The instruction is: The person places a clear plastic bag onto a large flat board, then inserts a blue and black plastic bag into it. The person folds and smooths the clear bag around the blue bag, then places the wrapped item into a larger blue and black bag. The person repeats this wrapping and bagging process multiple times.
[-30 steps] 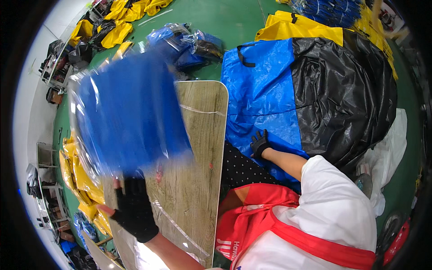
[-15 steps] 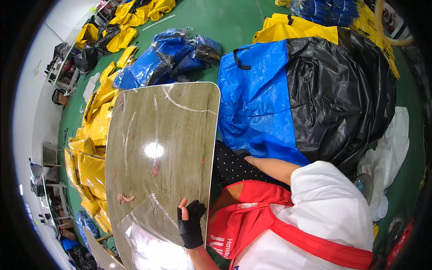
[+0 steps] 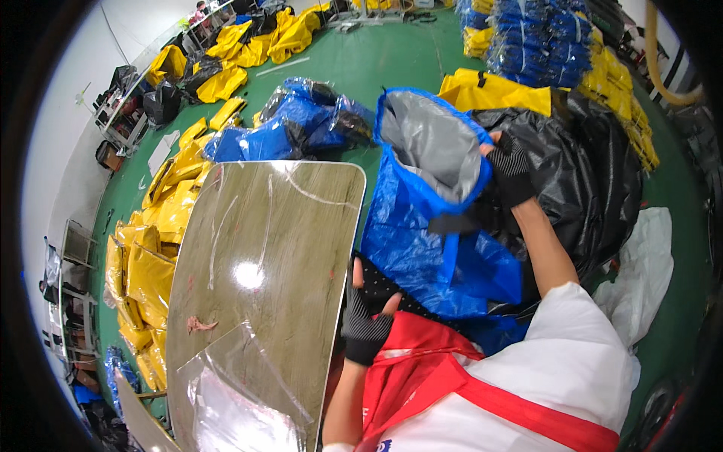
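My right hand (image 3: 514, 172), in a dark fingerless glove, pinches the rim of a blue woven bag (image 3: 407, 226). The bag's mouth is raised and gapes, showing its grey lining (image 3: 433, 143); a dark strap (image 3: 456, 224) hangs at its front. Over the right edge of a wood-patterned table (image 3: 279, 248) is my left hand (image 3: 366, 320), gloved alike, thumb and forefinger apart with nothing between them. Clear plastic bags (image 3: 241, 414) lie on the table's near end, and a pinkish scrap (image 3: 200, 324) sits beyond them.
Large black sheeting (image 3: 587, 181) bulges right of the blue bag, with white plastic (image 3: 644, 264) beside it. Packed yellow bags (image 3: 154, 271) line the table's left side. Wrapped blue bundles (image 3: 294, 124) lie on the floor behind it. Tall stacks (image 3: 538, 45) stand far right.
The right hand has come into view and lifted the blue bag's edge, so its grey inside shows. My left hand has moved right, off the tabletop to its edge.
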